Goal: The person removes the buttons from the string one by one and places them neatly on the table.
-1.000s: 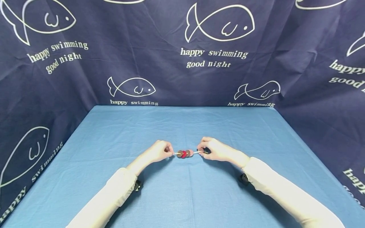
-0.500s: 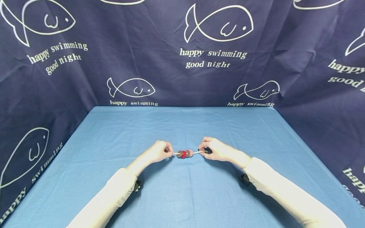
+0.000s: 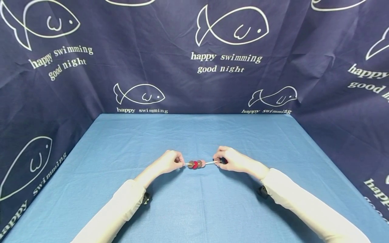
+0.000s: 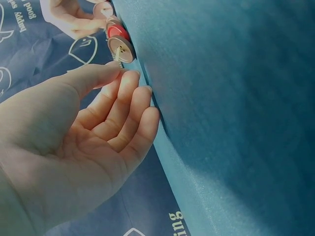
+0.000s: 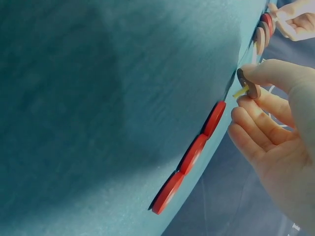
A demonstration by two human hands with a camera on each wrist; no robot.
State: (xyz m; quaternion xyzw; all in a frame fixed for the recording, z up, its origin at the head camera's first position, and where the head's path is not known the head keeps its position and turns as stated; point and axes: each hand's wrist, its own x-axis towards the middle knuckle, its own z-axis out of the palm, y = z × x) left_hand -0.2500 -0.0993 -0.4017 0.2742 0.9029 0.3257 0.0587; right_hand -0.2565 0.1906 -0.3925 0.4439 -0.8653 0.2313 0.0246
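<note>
A thin pale stick (image 3: 209, 163) runs between the two hands, slightly above the blue cloth. Several round buttons are bunched on it: a brown button (image 4: 121, 49) nearest the left hand, then a red button (image 3: 195, 164), another brown one and a pinkish button (image 3: 203, 163). My left hand (image 3: 173, 161) pinches the stick's left end between thumb and forefinger, its other fingers loosely bent. My right hand (image 3: 229, 160) pinches a separate brown button (image 5: 253, 88) by its rim, away from the bunch. The stick's yellowish end (image 5: 241, 91) pokes out through this button.
Three red discs (image 5: 193, 153) lie in a row on the cloth beside the right hand in the right wrist view; the head view mostly hides them. Blue cloth (image 3: 194, 131) covers the table. Dark fish-printed curtains (image 3: 182, 67) stand around it.
My right hand has shifted slightly right with its brown button, widening the gap to the bunched buttons. The left hand has stayed nearly still.
</note>
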